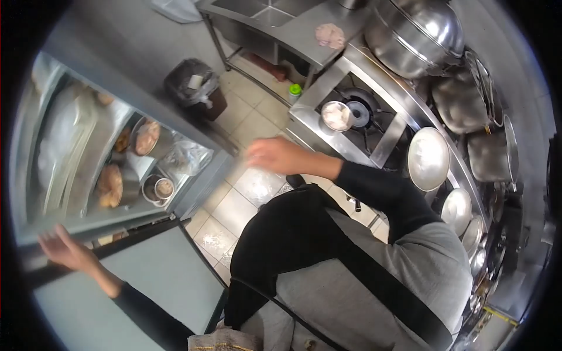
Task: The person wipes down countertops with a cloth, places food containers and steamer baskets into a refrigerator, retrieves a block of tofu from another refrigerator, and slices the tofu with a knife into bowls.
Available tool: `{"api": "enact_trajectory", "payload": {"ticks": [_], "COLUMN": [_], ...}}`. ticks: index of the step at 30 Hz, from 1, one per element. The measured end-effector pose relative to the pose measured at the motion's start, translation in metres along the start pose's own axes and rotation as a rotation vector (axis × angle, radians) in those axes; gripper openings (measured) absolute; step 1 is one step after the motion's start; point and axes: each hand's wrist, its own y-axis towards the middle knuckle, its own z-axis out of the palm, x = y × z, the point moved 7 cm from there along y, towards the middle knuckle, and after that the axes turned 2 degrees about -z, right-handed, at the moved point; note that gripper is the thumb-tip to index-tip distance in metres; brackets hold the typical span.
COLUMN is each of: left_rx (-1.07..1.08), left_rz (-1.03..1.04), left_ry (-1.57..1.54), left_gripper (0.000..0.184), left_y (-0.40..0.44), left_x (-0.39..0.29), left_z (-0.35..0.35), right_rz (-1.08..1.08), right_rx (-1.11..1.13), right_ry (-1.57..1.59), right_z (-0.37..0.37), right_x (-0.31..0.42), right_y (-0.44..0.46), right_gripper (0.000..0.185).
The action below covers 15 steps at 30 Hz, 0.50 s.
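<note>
My left hand, lower left of the frame, is unclenched with its fingers extended, beside the lower edge of the open refrigerator and above its door; whether they touch, I can't say. My right hand, near the centre above the tiled floor, is too blurred for me to judge its grip. Inside the refrigerator, left of centre, sit metal pots of food and a clear plastic bag.
</note>
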Motion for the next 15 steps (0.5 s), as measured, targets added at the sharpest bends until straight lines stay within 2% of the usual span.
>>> {"api": "enact_trajectory", "payload": {"ticks": [1,2,3,4,6,8,11,12,14,15], "left_rx": [0.032,0.04,0.059,0.07,0.042,0.032,-0.002,-0.008,-0.01,-0.007], "left_rz": [-0.051,-0.16,-0.306,-0.449,-0.744,-0.696,-0.634,-0.573,-0.498,-0.518], "left_ry": [-0.073,-0.014,0.057,0.13,0.051,0.033,-0.026,-0.081,-0.086,-0.062], "left_gripper": [0.058,0.058,0.059,0.06,0.062,0.062,0.062,0.06,0.06,0.06], "left_y": [-0.04,-0.08,-0.125,-0.166,-0.227,-0.235,-0.199,-0.19,-0.177,-0.184], "left_x": [0.018,0.013,0.033,0.052,0.048,0.025,-0.016,-0.023,-0.04,-0.049], "left_z": [-0.003,0.002,-0.001,-0.001,0.012,0.035,0.071,0.078,0.084,0.081], "right_rz": [-0.022,0.2,0.492,0.719,0.585,0.545,0.617,0.242,0.385,0.404], "right_rx": [-0.183,-0.243,-0.394,-0.462,-0.575,-0.522,-0.377,-0.423,-0.446,-0.33], "right_ry": [-0.3,-0.344,-0.338,-0.34,-0.549,-0.572,-0.497,-0.492,-0.438,-0.476], "right_z": [-0.032,-0.064,-0.092,-0.117,-0.151,-0.168,-0.175,-0.176,-0.177,-0.176], "right_x": [-0.044,-0.084,-0.118,-0.127,-0.134,-0.13,-0.191,-0.184,-0.214,-0.212], "right_y": [-0.049,-0.101,-0.155,-0.193,-0.235,-0.226,-0.214,-0.196,-0.208,-0.206], "right_gripper": [0.021,0.02,0.021,0.03,0.038,0.044,0.051,0.048,0.042,0.038]}}
